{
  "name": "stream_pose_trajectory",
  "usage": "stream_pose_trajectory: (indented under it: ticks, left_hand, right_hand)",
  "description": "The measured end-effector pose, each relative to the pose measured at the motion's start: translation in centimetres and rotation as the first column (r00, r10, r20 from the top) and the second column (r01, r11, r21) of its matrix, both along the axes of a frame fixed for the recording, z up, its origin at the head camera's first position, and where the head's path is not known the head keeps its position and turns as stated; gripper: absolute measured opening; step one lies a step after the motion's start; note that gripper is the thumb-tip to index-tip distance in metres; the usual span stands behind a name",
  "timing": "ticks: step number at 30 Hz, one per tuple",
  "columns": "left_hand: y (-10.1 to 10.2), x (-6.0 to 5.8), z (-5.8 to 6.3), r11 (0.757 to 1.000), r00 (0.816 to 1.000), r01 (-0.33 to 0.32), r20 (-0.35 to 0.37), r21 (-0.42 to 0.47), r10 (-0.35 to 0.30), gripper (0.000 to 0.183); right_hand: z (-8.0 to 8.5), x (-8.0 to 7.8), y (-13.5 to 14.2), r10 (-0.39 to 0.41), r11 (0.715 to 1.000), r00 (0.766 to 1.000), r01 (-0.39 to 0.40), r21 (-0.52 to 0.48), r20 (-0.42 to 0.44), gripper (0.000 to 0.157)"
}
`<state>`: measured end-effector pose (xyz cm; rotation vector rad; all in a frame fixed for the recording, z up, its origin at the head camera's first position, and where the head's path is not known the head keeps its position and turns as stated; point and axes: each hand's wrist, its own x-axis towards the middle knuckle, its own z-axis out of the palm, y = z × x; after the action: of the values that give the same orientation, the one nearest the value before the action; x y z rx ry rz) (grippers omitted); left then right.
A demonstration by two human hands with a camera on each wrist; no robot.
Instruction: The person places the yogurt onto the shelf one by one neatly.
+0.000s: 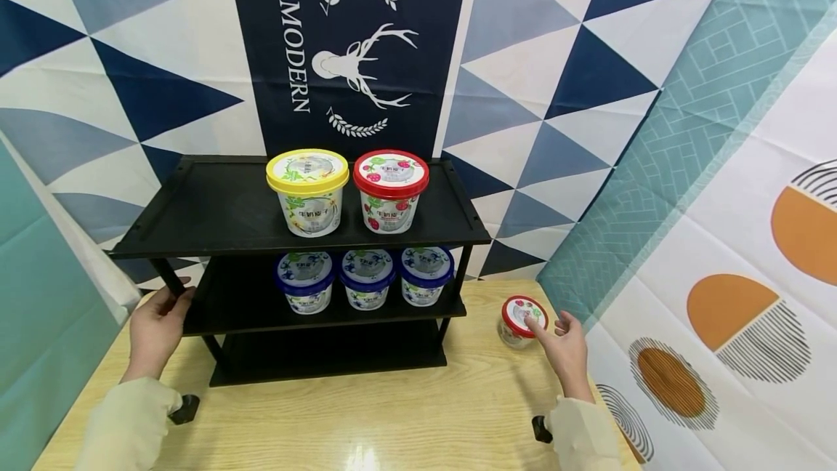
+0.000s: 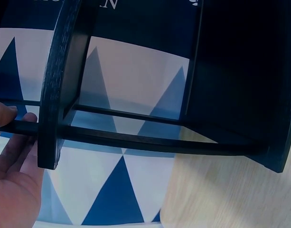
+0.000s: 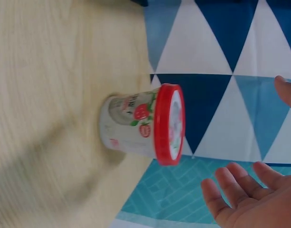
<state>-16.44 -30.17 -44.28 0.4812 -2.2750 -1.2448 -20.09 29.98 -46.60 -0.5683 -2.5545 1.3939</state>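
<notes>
A black three-tier shelf [image 1: 196,202] stands on the table. My left hand [image 1: 157,325] is at its left side; the left wrist view shows thumb and fingers round a thin black post [image 2: 22,127] between two boards. On the right, a paper tub with a red lid and strawberry pictures [image 3: 136,121] stands upright on the table. My right hand [image 1: 567,347] is beside this tub, fingers spread and holding nothing; in the right wrist view the palm and fingers [image 3: 240,190] are apart from the lid.
A yellow-lidded tub [image 1: 310,202] and another red-lidded tub [image 1: 390,198] stand on the top board. Three blue-lidded tubs [image 1: 368,289] line the middle board. Patterned cloth [image 1: 523,57] hangs behind the table [image 1: 366,413] and along the right side.
</notes>
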Motion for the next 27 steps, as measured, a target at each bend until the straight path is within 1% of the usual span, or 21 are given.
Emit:
stream_pose_trajectory:
  ticks: [8, 12, 16, 19, 24, 27]
  left_hand:
    - [-0.1, -0.1, 0.0, 1.0, 1.0, 0.015, 0.0, 0.01, -0.015, 0.029]
    - [-0.1, 0.0, 0.1, 1.0, 1.0, 0.008, 0.007, 0.005, -0.008, 0.029]
    - [-0.1, 0.1, 0.0, 1.0, 1.0, 0.009, 0.002, 0.002, -0.009, 0.027]
    - [-0.2, 0.1, -0.1, 1.0, 1.0, 0.013, 0.005, -0.005, -0.013, 0.027]
    - [-0.2, 0.0, -0.2, 1.0, 1.0, 0.03, 0.001, -0.004, -0.03, 0.031]
    - [-0.2, -0.1, -0.2, 1.0, 1.0, 0.029, -0.004, 0.009, -0.029, 0.031]
  right_hand:
    - [-1.1, 0.1, 0.5, -0.02, 1.0, 1.0, 0.02, -0.019, 0.02, 0.098]
    - [-1.7, 0.1, 0.7, -0.024, 0.999, 0.999, 0.025, -0.02, 0.032, 0.099]
    - [-2.7, 0.0, 1.0, -0.019, 1.0, 0.999, 0.02, -0.013, 0.044, 0.098]
    - [-3.3, -0.1, 1.1, -0.009, 1.0, 0.999, 0.009, -0.008, 0.048, 0.1]
    - [-4.0, 0.0, 1.2, -0.003, 1.0, 0.999, 0.003, -0.017, 0.045, 0.104]
    - [-4.2, -0.1, 1.1, -0.004, 1.0, 0.999, 0.005, -0.03, 0.047, 0.105]
